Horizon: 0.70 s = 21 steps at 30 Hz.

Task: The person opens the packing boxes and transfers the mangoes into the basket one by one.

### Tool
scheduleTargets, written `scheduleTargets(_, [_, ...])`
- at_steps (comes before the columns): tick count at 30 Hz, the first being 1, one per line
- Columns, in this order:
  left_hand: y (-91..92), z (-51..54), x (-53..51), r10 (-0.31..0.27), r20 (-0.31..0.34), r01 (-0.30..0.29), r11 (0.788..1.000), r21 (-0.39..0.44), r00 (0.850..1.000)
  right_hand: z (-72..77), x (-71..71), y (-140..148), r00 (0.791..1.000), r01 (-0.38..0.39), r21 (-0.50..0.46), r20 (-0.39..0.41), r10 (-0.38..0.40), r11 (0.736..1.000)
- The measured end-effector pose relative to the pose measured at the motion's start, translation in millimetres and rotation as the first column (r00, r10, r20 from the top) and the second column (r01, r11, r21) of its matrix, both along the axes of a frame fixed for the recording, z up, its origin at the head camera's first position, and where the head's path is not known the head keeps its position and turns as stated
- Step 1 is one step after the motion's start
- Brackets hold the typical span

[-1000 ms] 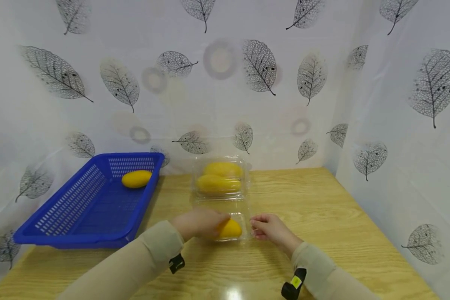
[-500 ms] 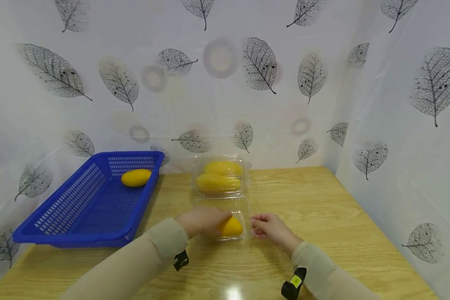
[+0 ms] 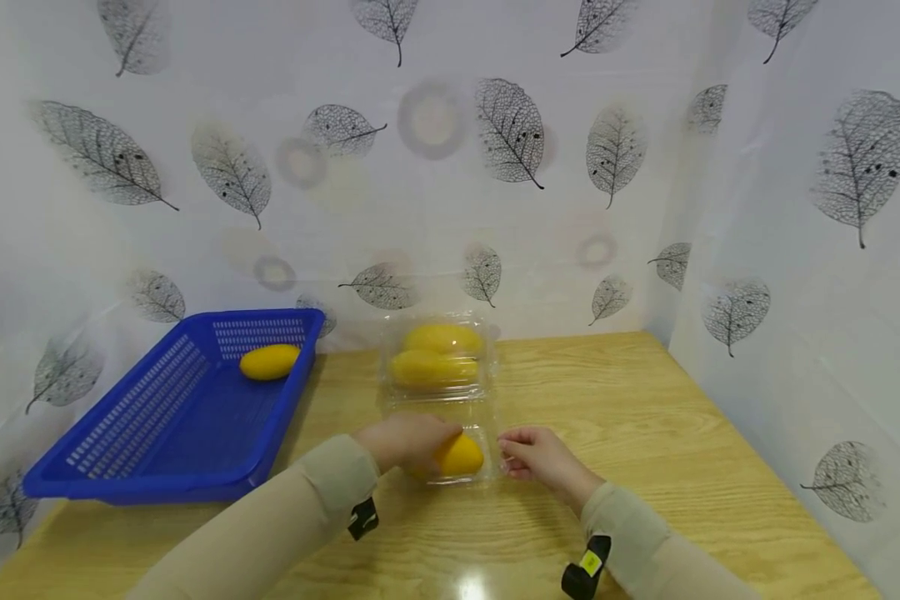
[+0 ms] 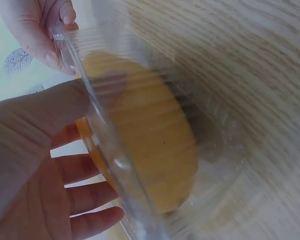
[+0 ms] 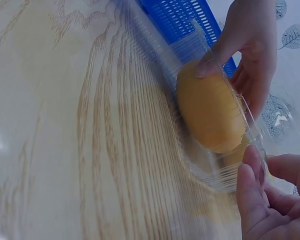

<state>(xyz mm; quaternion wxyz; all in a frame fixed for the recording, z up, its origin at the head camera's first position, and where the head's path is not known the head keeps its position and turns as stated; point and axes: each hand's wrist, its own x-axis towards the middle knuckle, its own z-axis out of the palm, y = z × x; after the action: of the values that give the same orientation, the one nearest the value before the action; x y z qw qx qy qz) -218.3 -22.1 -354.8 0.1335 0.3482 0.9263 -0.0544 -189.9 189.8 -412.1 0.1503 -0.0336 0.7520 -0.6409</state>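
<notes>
A yellow mango lies in a clear plastic container in front of the person. The left hand grips this mango from the left; in the left wrist view its thumb is inside the container wall, over the fruit. At the container's right end, the right hand pinches the clear rim between thumb and fingers. Behind, two more mangoes sit one behind the other under clear plastic. Whether this back piece joins the front container cannot be told.
A blue slotted plastic basket stands on the left of the wooden table, with one mango at its far right corner. A white curtain with leaf prints hangs behind and along the sides.
The left hand has shifted slightly right at the mango over the last second. The right hand stays at the rim. The head view has turned a little.
</notes>
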Motion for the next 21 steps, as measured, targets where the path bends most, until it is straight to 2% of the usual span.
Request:
scheduleTargets(7, [-5.1, 6.6, 0.3, -0.037, -0.085, 0.033, 0.998, -0.049, 0.996, 0.3, 1.5, 1.9, 1.000, 0.006, 0.022, -0.007, -0.006, 1.000])
scheduleTargets(21, [-15.1, 15.2, 3.6, -0.068, -0.097, 0.064, 0.997, -0.044, 0.993, 0.6, 5.8, -2.8, 1.000, -0.002, 0.013, -0.013, 0.002, 1.000])
